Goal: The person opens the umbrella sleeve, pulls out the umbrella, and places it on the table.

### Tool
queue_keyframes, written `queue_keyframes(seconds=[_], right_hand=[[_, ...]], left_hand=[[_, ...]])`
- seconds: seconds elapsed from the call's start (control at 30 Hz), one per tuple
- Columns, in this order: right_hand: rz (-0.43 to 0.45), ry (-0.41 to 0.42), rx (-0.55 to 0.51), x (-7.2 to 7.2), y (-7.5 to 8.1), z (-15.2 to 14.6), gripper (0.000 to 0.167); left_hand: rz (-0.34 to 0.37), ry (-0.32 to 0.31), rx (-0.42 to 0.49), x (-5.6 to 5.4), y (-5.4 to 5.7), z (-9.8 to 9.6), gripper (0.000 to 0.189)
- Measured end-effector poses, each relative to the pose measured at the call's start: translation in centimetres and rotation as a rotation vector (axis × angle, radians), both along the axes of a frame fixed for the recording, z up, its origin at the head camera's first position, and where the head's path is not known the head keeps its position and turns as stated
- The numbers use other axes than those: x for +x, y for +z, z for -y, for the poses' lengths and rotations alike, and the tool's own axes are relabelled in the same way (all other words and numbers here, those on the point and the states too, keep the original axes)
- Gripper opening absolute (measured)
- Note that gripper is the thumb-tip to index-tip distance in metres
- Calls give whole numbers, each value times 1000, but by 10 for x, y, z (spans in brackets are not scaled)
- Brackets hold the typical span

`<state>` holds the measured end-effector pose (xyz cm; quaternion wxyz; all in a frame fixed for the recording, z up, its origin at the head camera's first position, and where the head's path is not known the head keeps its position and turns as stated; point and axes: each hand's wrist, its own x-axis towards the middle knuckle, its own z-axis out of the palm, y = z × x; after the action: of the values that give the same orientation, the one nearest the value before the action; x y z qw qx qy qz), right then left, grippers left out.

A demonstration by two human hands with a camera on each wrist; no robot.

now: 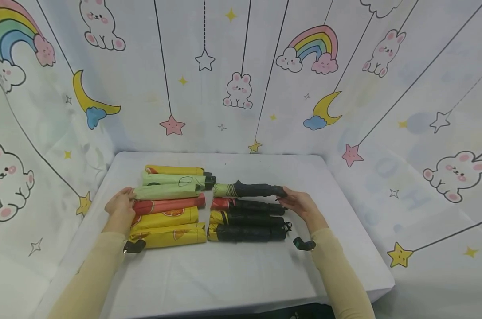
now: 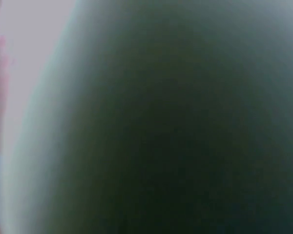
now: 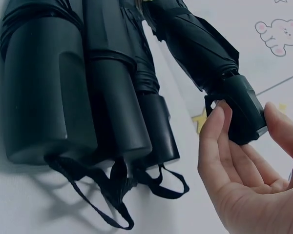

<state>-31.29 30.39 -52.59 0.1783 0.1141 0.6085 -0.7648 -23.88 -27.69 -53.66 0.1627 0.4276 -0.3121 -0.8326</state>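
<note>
Folded umbrellas lie beside printed sleeves in rows on the white table. The left hand [image 1: 120, 206] pinches the left end of a pale green sleeve [image 1: 166, 192]. The right hand [image 1: 302, 204] grips the handle of a black folded umbrella [image 1: 256, 190] with a green end, in line with that sleeve. In the right wrist view, thumb and fingers [image 3: 219, 131] hold the black handle [image 3: 241, 109]. Below lie a red sleeve [image 1: 169, 205] and yellow sleeves [image 1: 169, 237] with orange-slice prints, each facing a dark umbrella [image 1: 248, 232]. A blurred dark surface [image 2: 176, 136] fills the left wrist view.
Behind the green sleeve, a yellow umbrella [image 1: 174, 170] and a pale green umbrella [image 1: 177, 180] lie with black handles to the right. Wrist straps [image 3: 112, 195] hang from the nearer handles. White cloth walls with cartoon prints surround the table [image 1: 225, 274].
</note>
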Motion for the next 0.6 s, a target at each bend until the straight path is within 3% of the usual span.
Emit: queue_keyframes(seconds=[0.6], right_hand=[[25, -13, 0, -2, -10, -9, 8]], left_hand=[[9, 7, 20, 1, -2, 2, 49]])
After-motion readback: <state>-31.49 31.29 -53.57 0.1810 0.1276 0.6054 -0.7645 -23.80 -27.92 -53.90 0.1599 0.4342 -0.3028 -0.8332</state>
